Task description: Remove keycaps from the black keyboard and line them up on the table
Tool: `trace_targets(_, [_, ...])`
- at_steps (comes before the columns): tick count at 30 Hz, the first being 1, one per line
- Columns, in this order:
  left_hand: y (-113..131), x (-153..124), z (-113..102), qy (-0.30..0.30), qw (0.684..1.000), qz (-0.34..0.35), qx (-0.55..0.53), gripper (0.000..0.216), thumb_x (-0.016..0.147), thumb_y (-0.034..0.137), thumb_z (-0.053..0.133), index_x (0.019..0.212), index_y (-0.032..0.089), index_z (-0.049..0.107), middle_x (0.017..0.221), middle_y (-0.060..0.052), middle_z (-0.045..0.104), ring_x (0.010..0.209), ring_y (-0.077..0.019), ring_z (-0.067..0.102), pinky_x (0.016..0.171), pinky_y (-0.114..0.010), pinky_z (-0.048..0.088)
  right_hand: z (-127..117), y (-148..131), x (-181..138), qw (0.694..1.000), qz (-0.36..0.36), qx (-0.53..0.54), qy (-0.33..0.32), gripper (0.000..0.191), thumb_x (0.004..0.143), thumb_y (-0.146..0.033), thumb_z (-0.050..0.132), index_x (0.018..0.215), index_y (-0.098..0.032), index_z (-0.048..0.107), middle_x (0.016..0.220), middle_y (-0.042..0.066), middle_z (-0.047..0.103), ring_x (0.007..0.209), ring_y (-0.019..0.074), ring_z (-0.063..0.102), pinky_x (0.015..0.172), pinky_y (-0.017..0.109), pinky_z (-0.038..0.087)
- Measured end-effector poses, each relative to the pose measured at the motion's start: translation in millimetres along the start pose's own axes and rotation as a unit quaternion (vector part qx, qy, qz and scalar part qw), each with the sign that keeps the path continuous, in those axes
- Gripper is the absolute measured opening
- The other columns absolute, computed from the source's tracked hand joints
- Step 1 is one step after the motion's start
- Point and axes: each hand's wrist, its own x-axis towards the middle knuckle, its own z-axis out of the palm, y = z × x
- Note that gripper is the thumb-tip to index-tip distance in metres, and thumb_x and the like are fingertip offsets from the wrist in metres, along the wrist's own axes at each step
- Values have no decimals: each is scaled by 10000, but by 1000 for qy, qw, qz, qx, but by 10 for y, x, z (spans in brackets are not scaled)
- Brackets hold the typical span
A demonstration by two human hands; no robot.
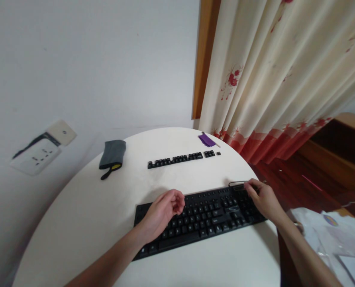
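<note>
Keyboard lies on the counter, its lettering too small for me to read. My right hand bends over the keyboard's far right corner; whether its fingers grip anything I cannot tell. My left hand curls loosely above the keyboard's left part, nothing visible in it. At that far corner, I'd judge light, straight finger pressure best, my left hand steadying the keyboard. Loose keycaps line up beyond it, equally unreadable.

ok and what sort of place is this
Most likely a room in someone's home, though one view can't settle it. The cream fabric curtain with red flowers, the glossy dark-red floor and the white round-edged table suggest it.
</note>
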Motion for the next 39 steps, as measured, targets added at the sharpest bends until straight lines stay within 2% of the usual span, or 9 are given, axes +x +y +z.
trace_targets(6, [-5,-6,-2,0,1000,0,-2,314,992,364,486,877,126,656,829,-68,614,708,-149,523,667,-286,389,-32,-12,19,1000,-5,-1,-21,336,956,-451,477,776,-198,606,678,27,622,665,196,566,666,297,407])
trace_targets(9, [-2,-6,4,3,1000,-1,-3,312,982,372,508,863,123,655,820,-67,612,702,-147,522,664,-283,388,-61,96,67,997,25,67,-15,403,951,-471,479,669,-195,556,589,0,539,575,156,487,600,278,382])
trace_targets(14, [-10,-7,9,1,1000,1,-12,314,984,378,511,876,123,660,830,-67,612,710,-145,529,652,-278,381,-57,208,104,977,102,185,17,400,904,-501,543,661,-185,566,543,-19,506,510,128,431,515,256,333])
trace_targets(17, [-13,-8,14,-2,1000,3,-14,307,983,375,521,874,124,661,832,-64,609,717,-141,531,644,-275,375,-69,-18,117,974,82,207,45,401,888,-484,581,624,-183,561,561,-8,527,547,132,469,550,253,366])
trace_targets(20, [0,-14,25,-4,1000,10,5,236,952,339,591,878,129,666,835,-57,610,731,-138,535,651,-271,375,-28,-489,137,978,37,198,47,364,917,-433,566,652,-184,583,572,-7,545,567,135,493,576,255,379])
trace_targets(23, [13,-30,34,-2,999,18,38,190,909,316,664,942,130,686,889,-70,638,748,-136,544,660,-269,376,135,-1025,154,971,-9,239,-15,303,932,-385,560,705,-187,591,602,-12,572,580,134,521,594,253,402])
trace_targets(28, [-18,-49,9,-3,1000,22,12,412,816,374,774,1153,154,686,1031,-104,652,826,-165,573,694,-283,399,578,-1617,125,943,-80,301,-118,263,949,-348,553,747,-188,608,624,-18,606,602,132,564,626,247,447])
trace_targets(33, [-50,-38,-27,-34,998,33,-32,357,834,369,758,1098,133,715,966,-98,638,824,-165,563,680,-277,397,909,-1692,-4,927,-83,347,-116,263,958,-330,547,742,-191,602,634,-15,634,605,132,602,629,238,476])
trace_targets(39, [-32,-34,2,-20,999,12,-32,292,846,300,743,1076,121,719,969,-104,648,839,-165,559,691,-276,398,991,-1530,-123,934,-83,341,-64,254,962,-332,543,766,-198,633,663,-7,648,635,142,607,647,242,483])
